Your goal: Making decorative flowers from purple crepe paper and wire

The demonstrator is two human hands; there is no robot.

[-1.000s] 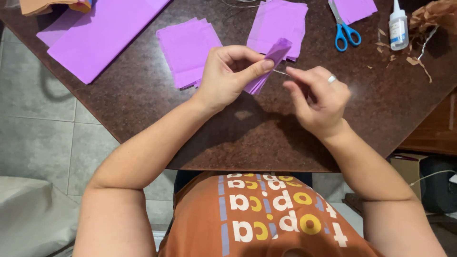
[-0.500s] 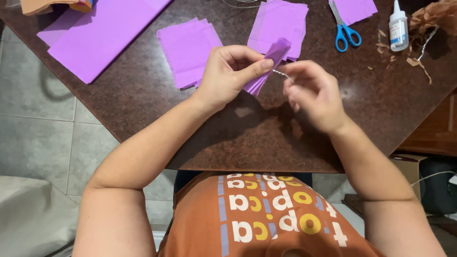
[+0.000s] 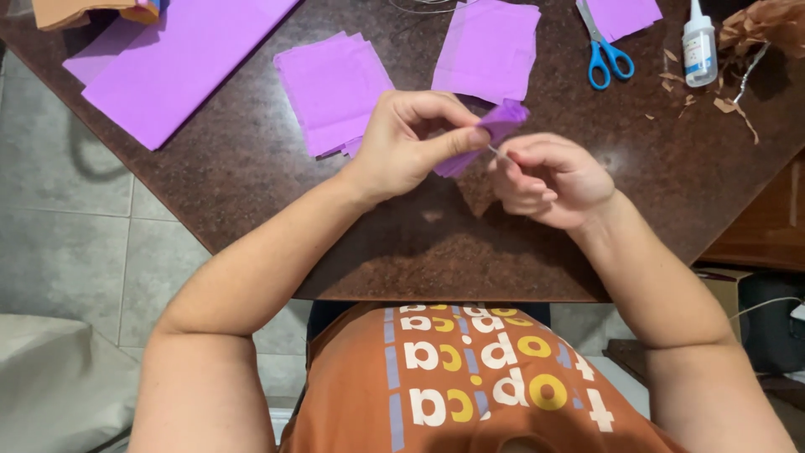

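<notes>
While the left hand (image 3: 402, 144) pinches a folded bundle of purple tissue paper (image 3: 490, 134) between thumb and curled fingers, the right hand (image 3: 545, 178) sits just beside it, fingers curled in tight around a thin bit of wire (image 3: 493, 150) that pokes out at the middle of the bundle. So both hands are pretty much closed up, one on the paper, one on the wire, and they're nearly touching. The bundle is held up above the dark brown table (image 3: 587, 243), roughly over its middle, a little in from the near edge.

Other stuff on the table: a stack of purple squares (image 3: 331, 88) lies just behind the left hand, and a second stack of squares (image 3: 489, 50) sits further back, toward the far edge. A big sheet of purple tissue (image 3: 176, 63) runs off toward the far left corner, with something orange-tan (image 3: 84, 10) peeking in at that corner, can't really tell what. Over at the far right there are blue-handled scissors (image 3: 604, 50), then a small white glue bottle (image 3: 698, 46) right next to them, and a crumpled brownish paper thing (image 3: 767, 21) with little brown scraps (image 3: 725, 105) scattered near it. Another purple piece (image 3: 625, 15) sits at the far edge behind the scissors.
</notes>
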